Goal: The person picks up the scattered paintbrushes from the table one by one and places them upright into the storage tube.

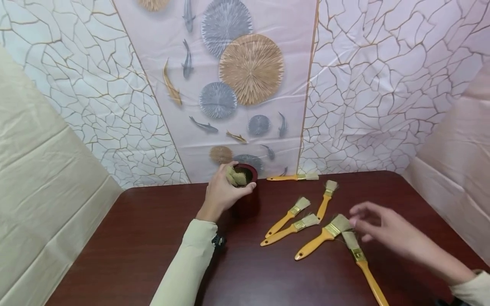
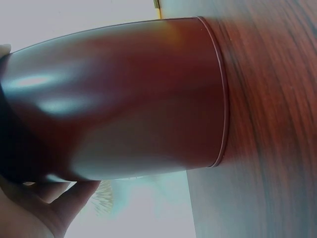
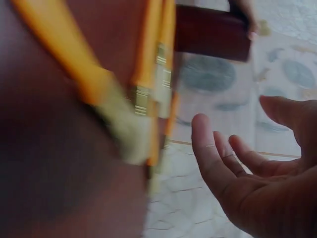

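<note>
I see the pot (image 2: 124,99) at twelve o'clock, the left hand (image 1: 225,188) curled round it. What look like bristles (image 1: 238,177) show inside: partly done, I judge. Six brushes (image 1: 314,245) lie outside, toward one o'clock; the right hand (image 1: 392,228) hovers there, fingers loosely spread, holding nothing.

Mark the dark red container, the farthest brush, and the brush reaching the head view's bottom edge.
Dark red container (image 2: 119,99): left wrist view, side wall.
Farthest brush (image 1: 291,177): head view, orange handle.
Bottom-edge brush (image 1: 366,273): head view, orange handle.
</note>
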`<state>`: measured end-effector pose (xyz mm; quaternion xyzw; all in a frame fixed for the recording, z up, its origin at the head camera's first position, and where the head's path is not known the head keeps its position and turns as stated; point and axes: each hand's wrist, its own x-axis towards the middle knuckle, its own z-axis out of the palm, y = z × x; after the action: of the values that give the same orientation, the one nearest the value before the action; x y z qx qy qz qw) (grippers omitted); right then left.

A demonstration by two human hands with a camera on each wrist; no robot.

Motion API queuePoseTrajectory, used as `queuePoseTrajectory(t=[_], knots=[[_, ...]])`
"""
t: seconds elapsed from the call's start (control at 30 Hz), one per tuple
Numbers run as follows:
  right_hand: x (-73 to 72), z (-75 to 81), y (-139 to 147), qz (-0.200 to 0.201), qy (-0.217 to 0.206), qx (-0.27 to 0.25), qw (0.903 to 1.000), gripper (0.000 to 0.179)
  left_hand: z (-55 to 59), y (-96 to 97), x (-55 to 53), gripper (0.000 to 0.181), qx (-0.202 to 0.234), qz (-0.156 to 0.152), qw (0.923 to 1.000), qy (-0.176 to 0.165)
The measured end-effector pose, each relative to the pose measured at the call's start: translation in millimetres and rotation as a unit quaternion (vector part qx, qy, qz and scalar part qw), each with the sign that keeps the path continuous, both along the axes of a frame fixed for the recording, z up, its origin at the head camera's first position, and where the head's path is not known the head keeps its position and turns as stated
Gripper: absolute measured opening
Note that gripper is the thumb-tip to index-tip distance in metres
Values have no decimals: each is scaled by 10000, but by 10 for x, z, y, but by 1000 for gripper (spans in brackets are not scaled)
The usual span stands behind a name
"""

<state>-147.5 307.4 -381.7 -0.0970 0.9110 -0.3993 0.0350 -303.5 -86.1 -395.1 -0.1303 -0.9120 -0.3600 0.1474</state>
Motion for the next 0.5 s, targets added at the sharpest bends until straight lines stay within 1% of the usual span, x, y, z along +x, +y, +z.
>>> queuePoseTrajectory(t=[0.1,0.17,0.2,0.27,0.33,0.43,0.5], knots=[[116,-226,65,131,-362,-199,9991,29,4,-18,5,91,-19,-42,10000,44],[150,-343,88,143,-614,-255,9977,27,7,-26,2,91,-18,-71,9999,98],[156,-388,89,94,-779,-205,9967,27,8,-31,1,91,-11,-66,9999,121],[145,-459,68,-58,-1055,-10,9944,28,6,-41,-4,92,-7,-38,9999,145],[127,-513,34,-199,-1210,266,9921,32,-2,-43,-12,92,-14,-14,9999,129],[92,-559,-1,-478,-1257,727,9882,34,-22,-33,-26,93,-13,-17,9999,110],[53,-572,26,-564,-1254,922,9862,36,-30,-25,-30,93,-3,-31,9999,113]])
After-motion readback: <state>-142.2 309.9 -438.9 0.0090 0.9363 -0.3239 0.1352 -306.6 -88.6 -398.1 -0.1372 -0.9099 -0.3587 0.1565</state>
